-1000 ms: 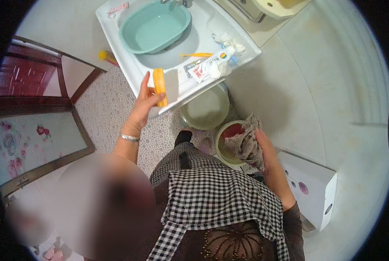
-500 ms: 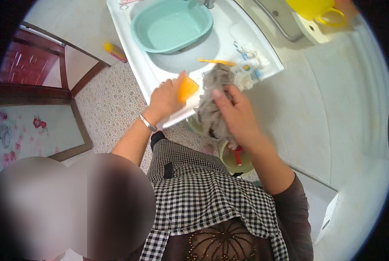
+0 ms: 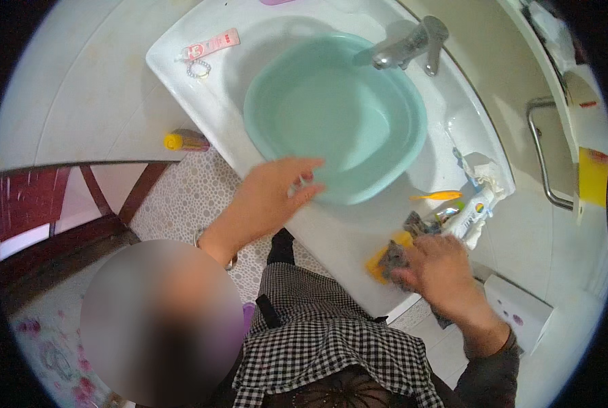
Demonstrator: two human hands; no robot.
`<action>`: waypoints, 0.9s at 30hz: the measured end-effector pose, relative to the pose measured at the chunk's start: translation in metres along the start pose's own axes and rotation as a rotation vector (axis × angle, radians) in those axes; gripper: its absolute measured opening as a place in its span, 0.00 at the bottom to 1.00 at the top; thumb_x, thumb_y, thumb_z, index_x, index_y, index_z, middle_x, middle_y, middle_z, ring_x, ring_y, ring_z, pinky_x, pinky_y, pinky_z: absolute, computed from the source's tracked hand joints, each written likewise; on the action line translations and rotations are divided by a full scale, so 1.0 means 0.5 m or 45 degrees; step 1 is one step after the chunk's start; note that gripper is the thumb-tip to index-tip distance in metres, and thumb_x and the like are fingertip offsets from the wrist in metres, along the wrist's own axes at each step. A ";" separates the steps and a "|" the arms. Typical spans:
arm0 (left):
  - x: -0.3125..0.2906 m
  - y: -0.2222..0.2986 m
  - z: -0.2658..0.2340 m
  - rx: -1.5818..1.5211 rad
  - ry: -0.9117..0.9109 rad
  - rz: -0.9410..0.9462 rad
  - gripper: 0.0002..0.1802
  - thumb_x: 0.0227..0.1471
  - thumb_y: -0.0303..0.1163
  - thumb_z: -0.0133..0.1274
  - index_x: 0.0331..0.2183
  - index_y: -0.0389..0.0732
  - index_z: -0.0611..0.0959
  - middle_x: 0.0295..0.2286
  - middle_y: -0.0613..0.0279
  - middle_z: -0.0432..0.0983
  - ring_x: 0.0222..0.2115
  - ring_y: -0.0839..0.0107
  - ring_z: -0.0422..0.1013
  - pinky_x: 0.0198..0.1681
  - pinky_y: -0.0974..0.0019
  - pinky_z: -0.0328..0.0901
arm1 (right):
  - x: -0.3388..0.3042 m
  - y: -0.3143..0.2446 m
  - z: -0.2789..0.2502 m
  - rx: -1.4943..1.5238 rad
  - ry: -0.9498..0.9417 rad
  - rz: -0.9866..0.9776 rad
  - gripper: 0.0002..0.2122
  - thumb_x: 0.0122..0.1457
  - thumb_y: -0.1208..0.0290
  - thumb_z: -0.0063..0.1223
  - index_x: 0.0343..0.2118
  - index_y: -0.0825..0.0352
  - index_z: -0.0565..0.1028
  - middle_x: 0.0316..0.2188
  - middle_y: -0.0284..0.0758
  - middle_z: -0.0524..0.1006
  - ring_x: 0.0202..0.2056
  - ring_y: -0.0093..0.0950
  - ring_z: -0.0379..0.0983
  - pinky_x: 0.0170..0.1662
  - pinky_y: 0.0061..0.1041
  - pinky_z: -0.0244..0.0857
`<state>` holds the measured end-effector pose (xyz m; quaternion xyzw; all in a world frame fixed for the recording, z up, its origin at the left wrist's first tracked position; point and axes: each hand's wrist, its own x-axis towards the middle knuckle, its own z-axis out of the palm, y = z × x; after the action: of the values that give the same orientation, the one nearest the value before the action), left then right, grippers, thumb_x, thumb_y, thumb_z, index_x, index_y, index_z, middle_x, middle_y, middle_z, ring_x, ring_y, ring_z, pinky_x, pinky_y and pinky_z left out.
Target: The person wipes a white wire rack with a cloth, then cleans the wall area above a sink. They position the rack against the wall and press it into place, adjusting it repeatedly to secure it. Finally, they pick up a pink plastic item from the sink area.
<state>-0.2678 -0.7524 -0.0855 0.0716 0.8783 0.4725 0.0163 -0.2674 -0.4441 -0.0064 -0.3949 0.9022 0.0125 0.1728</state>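
Observation:
My right hand [image 3: 443, 272] grips a crumpled grey cloth [image 3: 394, 258] low over the right front of the white sink counter [image 3: 331, 245]. A flat yellow-orange piece [image 3: 377, 269] shows beside and under the cloth; whether my fingers hold it too is hidden. My left hand [image 3: 266, 197], fingers apart and holding nothing, hovers by the near left rim of the light green basin [image 3: 253, 115]. That basin stands in the sink with water in it.
A chrome faucet [image 3: 413, 47] reaches over the basin. On the right lie an orange slim item [image 3: 436, 196], a white tube [image 3: 470, 216] and crumpled tissue [image 3: 484, 173]. A pink tube [image 3: 215, 44] and a beaded bracelet [image 3: 198, 69] lie far left; a yellow-capped bottle [image 3: 185, 141] stands below.
The orange piece has left my left hand and is now at the cloth by my right hand. My right hand has lowered the cloth to the counter. The view has shifted closer to the sink.

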 end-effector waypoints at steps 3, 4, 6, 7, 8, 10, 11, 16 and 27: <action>0.054 -0.089 -0.041 -0.022 0.255 0.002 0.20 0.56 0.31 0.58 0.50 0.40 0.80 0.33 0.56 0.80 0.30 0.70 0.75 0.35 0.67 0.69 | 0.181 -0.022 -0.019 0.126 0.310 -0.080 0.10 0.54 0.65 0.60 0.31 0.66 0.74 0.28 0.39 0.74 0.33 0.42 0.74 0.37 0.43 0.67; 0.070 -0.110 -0.050 -0.053 0.300 -0.029 0.19 0.56 0.31 0.58 0.50 0.40 0.80 0.33 0.56 0.80 0.30 0.71 0.75 0.35 0.67 0.69 | 0.263 -0.030 -0.012 0.156 0.479 -0.119 0.09 0.55 0.65 0.58 0.29 0.65 0.73 0.27 0.40 0.74 0.31 0.43 0.74 0.34 0.42 0.68; 0.094 -0.139 -0.082 -0.085 0.350 -0.095 0.18 0.57 0.31 0.57 0.50 0.39 0.80 0.33 0.57 0.80 0.30 0.74 0.74 0.35 0.68 0.69 | 0.429 -0.040 -0.003 0.340 0.822 -0.208 0.06 0.55 0.69 0.56 0.32 0.65 0.74 0.28 0.41 0.75 0.33 0.44 0.74 0.36 0.42 0.68; 0.107 -0.153 -0.098 -0.088 0.359 -0.130 0.18 0.57 0.31 0.57 0.50 0.39 0.80 0.33 0.58 0.80 0.30 0.75 0.74 0.35 0.69 0.69 | 0.508 -0.046 -0.009 0.359 0.912 -0.194 0.05 0.56 0.70 0.55 0.33 0.65 0.75 0.30 0.42 0.75 0.34 0.44 0.74 0.37 0.42 0.69; 0.125 -0.170 -0.111 -0.095 0.360 -0.158 0.18 0.58 0.31 0.56 0.50 0.39 0.80 0.34 0.59 0.80 0.30 0.76 0.73 0.34 0.69 0.69 | 0.586 -0.043 -0.016 0.374 1.005 -0.168 0.04 0.56 0.72 0.54 0.34 0.65 0.75 0.33 0.42 0.76 0.36 0.43 0.74 0.39 0.41 0.70; 0.166 -0.198 -0.124 -0.132 0.367 -0.208 0.19 0.58 0.31 0.55 0.51 0.39 0.79 0.35 0.61 0.79 0.30 0.77 0.72 0.34 0.71 0.68 | 0.736 -0.008 -0.026 0.357 1.145 -0.179 0.13 0.58 0.71 0.54 0.44 0.68 0.76 0.38 0.45 0.76 0.42 0.43 0.73 0.46 0.41 0.67; 0.183 -0.215 -0.131 -0.153 0.372 -0.221 0.19 0.58 0.31 0.55 0.51 0.39 0.79 0.36 0.62 0.79 0.30 0.78 0.72 0.35 0.71 0.68 | 0.802 0.007 -0.023 0.347 1.278 -0.203 0.15 0.57 0.70 0.54 0.47 0.68 0.75 0.40 0.45 0.76 0.44 0.44 0.73 0.47 0.40 0.68; 0.225 -0.265 -0.149 -0.529 0.404 -0.377 0.19 0.59 0.31 0.53 0.52 0.38 0.77 0.38 0.63 0.77 0.32 0.76 0.72 0.37 0.71 0.69 | 0.980 0.021 -0.054 0.352 1.188 0.014 0.18 0.55 0.72 0.53 0.49 0.70 0.69 0.47 0.48 0.70 0.50 0.46 0.69 0.54 0.40 0.65; 0.243 -0.260 -0.198 -0.972 0.534 -0.482 0.21 0.61 0.33 0.49 0.52 0.34 0.75 0.41 0.58 0.76 0.36 0.71 0.74 0.41 0.66 0.71 | 1.059 -0.006 -0.085 0.314 1.081 0.284 0.10 0.58 0.72 0.53 0.42 0.64 0.75 0.42 0.44 0.74 0.46 0.45 0.73 0.48 0.41 0.68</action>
<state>-0.4116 -0.8879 -0.1345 -0.1977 0.6238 0.7545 -0.0504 -0.6109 -0.8278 -0.1365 -0.2418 0.9250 -0.2396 -0.1689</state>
